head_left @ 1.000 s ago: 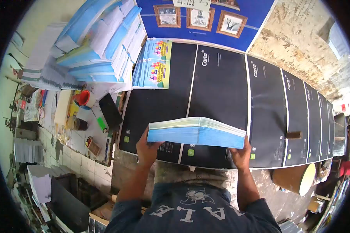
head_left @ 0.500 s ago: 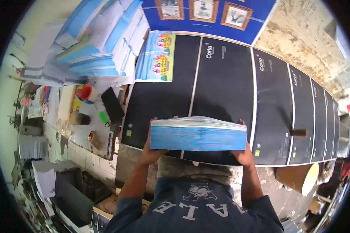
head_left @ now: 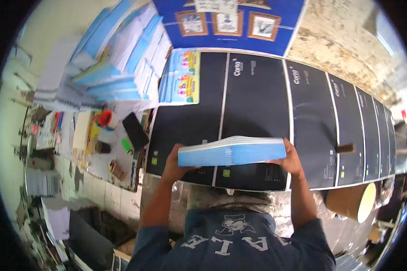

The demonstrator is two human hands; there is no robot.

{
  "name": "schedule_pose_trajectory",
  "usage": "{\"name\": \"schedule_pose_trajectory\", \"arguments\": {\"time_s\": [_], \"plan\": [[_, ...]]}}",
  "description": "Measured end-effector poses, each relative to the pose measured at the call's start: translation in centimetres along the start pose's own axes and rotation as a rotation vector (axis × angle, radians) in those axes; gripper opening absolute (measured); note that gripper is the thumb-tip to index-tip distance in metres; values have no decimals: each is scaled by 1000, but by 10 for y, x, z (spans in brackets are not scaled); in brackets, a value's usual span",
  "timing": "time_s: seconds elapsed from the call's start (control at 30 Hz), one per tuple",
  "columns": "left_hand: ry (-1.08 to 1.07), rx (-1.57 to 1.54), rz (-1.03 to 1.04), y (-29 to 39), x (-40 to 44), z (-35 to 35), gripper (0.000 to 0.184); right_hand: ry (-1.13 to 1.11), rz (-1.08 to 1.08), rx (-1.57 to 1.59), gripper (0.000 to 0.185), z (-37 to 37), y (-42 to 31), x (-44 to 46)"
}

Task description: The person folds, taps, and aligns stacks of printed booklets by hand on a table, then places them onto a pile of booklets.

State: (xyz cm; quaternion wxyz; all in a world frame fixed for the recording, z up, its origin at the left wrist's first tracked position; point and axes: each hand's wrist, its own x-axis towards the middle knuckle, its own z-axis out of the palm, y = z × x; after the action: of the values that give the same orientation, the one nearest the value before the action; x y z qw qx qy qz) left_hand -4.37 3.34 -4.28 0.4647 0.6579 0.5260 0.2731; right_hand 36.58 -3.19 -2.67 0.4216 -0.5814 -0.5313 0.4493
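Observation:
A thick stack of blue-edged paper sheets (head_left: 230,153) is held up over the near edge of the black table (head_left: 257,108). My left hand (head_left: 174,167) grips its left end, and my right hand (head_left: 291,159) grips its right end. Both sets of fingers wrap round the ends, partly hidden by the stack. The stack's upper face bulges a little at the middle. Colourful printed covers (head_left: 184,79) lie at the table's back left corner.
Tall piles of blue and white paper (head_left: 117,54) rise at the left. A side table bears a red cup (head_left: 105,118), a black phone (head_left: 135,131) and a green lighter (head_left: 127,146). A brown block (head_left: 346,148) sits on the right. A round drum (head_left: 352,201) stands below.
The stack has tilted between frames: its blue edge faced me more fully half a second ago and looks thinner now. Both hands have stayed on its ends. The camera view has shifted slightly.

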Motion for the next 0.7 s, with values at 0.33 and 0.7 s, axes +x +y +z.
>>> {"name": "schedule_pose_trajectory", "arguments": {"time_s": [0.33, 0.7], "plan": [[133, -982, -419, 20, -108, 63, 47, -531, 251, -386, 71, 1, -68, 108], [145, -1029, -621, 60, -123, 80, 50, -226, 340, 128, 84, 19, -49, -4]]}}
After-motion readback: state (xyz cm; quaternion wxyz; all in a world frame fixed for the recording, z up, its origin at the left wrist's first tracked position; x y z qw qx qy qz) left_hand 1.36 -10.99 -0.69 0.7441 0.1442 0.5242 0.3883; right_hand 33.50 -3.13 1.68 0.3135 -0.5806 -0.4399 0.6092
